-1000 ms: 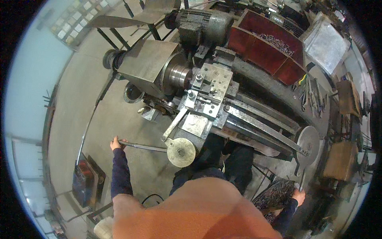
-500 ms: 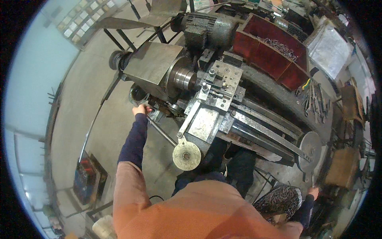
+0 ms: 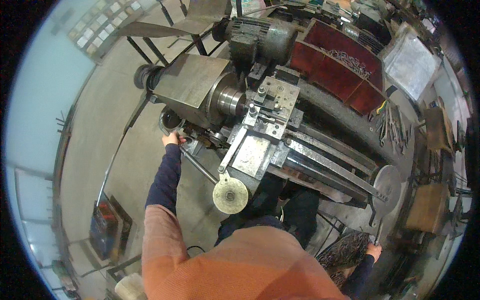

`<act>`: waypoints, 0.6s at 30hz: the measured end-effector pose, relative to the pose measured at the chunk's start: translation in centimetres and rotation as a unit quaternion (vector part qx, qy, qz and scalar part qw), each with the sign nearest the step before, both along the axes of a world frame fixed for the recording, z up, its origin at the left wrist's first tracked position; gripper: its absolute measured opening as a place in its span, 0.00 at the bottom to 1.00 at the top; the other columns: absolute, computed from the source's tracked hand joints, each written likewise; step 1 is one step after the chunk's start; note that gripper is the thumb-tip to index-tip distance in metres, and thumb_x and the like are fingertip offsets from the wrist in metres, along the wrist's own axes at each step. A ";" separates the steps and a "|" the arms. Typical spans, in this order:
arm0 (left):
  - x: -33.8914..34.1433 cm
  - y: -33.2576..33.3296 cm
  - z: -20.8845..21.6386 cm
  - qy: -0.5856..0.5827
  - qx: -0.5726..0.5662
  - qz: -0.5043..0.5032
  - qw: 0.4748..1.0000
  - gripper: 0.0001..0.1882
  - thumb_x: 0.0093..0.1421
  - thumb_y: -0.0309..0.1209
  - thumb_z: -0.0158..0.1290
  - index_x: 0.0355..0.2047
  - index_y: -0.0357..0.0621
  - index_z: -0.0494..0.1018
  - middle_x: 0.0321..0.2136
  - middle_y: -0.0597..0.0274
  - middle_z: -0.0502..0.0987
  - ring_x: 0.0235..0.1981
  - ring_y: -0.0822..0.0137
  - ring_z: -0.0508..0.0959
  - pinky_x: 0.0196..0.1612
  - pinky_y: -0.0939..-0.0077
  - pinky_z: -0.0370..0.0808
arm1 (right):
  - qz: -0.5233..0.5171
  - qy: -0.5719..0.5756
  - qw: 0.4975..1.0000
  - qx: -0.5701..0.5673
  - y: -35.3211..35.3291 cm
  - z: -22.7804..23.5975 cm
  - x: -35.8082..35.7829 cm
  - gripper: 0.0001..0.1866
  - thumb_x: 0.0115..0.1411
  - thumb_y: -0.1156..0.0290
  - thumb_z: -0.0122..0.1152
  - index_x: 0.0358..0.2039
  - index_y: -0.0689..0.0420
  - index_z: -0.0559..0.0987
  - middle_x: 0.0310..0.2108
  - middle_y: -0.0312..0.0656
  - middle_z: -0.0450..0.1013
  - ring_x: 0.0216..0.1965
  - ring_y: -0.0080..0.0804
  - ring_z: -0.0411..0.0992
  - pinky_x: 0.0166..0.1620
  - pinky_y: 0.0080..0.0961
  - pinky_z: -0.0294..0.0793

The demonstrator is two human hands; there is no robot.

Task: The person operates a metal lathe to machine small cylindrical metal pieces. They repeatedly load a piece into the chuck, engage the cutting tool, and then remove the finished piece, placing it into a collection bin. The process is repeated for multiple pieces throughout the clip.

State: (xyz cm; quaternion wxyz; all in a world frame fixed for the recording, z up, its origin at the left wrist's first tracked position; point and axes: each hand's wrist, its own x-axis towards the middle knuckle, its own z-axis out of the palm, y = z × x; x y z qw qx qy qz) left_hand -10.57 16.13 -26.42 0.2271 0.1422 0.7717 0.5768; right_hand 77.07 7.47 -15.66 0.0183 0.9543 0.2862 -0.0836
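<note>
On the left, my left hand (image 3: 172,139) is closed at the lower edge of a round, hollow metal part (image 3: 170,120) below the lathe's headstock. What its fingers grip is hidden. A steel bar (image 3: 199,164) runs from beside this hand toward a round metal disc (image 3: 230,195). At the lower right, my right hand (image 3: 373,250) is wrapped round the lever handle (image 3: 379,231), which hangs down from a large round plate (image 3: 387,190). A flat link bar (image 3: 335,169) joins that plate to the slide carrying the tool block (image 3: 277,97). The chuck (image 3: 229,101) faces the block.
A dark red bin (image 3: 345,62) of small metal pieces stands behind the bed. Wrenches and pliers (image 3: 392,125) lie to its right. Beside my right arm is a container of small dark metal parts (image 3: 345,251). A motor (image 3: 262,40) sits at the back.
My right hand has moved left and slightly down with the lever handle, and the round plate has turned with it. My left hand stays by the hollow part. The whole view has shifted slightly.
</note>
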 end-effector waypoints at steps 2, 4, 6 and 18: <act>1.8 0.4 1.9 -0.031 -0.006 0.017 0.999 0.10 0.46 0.20 0.43 0.30 0.25 0.64 0.16 0.49 0.71 0.10 0.58 0.72 0.13 0.67 0.74 | -0.011 -0.019 1.000 -0.016 -0.1 -0.1 1.6 0.27 0.44 0.57 0.54 0.43 0.60 0.73 0.43 0.55 0.70 0.45 0.52 0.68 0.47 0.41 0.65; 0.4 -1.2 0.6 -0.007 -0.016 0.021 1.000 0.09 0.46 0.20 0.43 0.30 0.25 0.64 0.15 0.48 0.71 0.09 0.58 0.72 0.13 0.67 0.73 | 0.018 -0.048 0.998 -0.034 1.2 -0.7 5.1 0.26 0.44 0.56 0.54 0.41 0.60 0.74 0.42 0.55 0.70 0.45 0.52 0.68 0.47 0.42 0.66; 0.1 -1.0 -0.2 0.012 -0.025 0.008 1.000 0.09 0.46 0.20 0.43 0.29 0.25 0.65 0.15 0.48 0.70 0.09 0.57 0.72 0.13 0.67 0.73 | 0.063 -0.085 0.993 -0.060 2.9 0.1 8.2 0.24 0.43 0.56 0.54 0.37 0.61 0.74 0.40 0.55 0.71 0.44 0.51 0.68 0.45 0.43 0.66; -2.2 -1.1 -2.6 0.001 0.071 -0.108 0.992 0.14 0.49 0.24 0.49 0.34 0.26 0.61 0.18 0.45 0.71 0.14 0.54 0.74 0.16 0.62 0.76 | 0.044 -0.191 0.980 -0.013 10.3 -0.9 14.8 0.19 0.50 0.58 0.56 0.38 0.57 0.75 0.38 0.48 0.72 0.44 0.48 0.68 0.49 0.41 0.65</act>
